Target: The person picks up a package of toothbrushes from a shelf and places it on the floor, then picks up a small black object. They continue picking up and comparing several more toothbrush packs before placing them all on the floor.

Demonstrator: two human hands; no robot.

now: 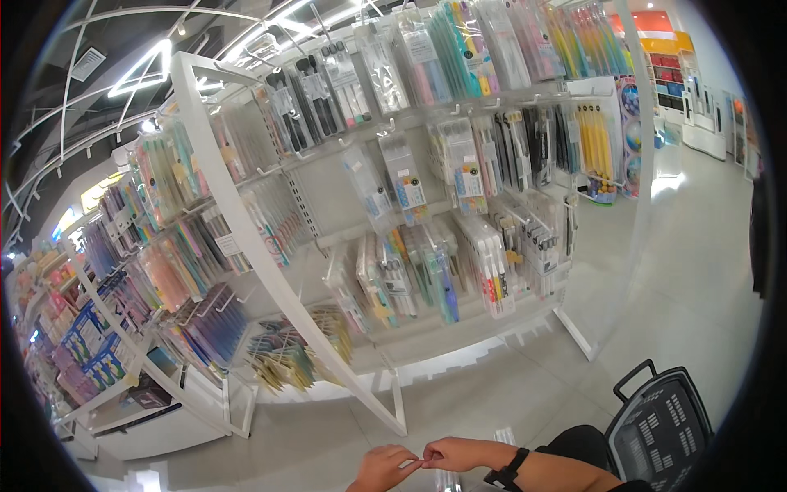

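Observation:
My left hand [386, 466] and my right hand [454, 453] meet at the bottom of the view, with thumbs and fingertips pinched together and touching. Whether something small sits between the fingertips cannot be made out. A black wristband [511, 470] is on my right wrist. Below my hands, partly hidden by them, are clear plastic packs [447, 481]. Another clear pack [505, 436] shows just beyond my right forearm. In front of me stands a white display rack [320, 190] hung with packaged toothbrush-like or brush-like items.
To my right, a dark plastic shopping basket [658, 424] with a raised handle stands on the tiled floor [688, 264]. The rack's slanted white post [264, 252] and foot [575, 335] reach the floor. More stocked shelves [117, 332] run along the left.

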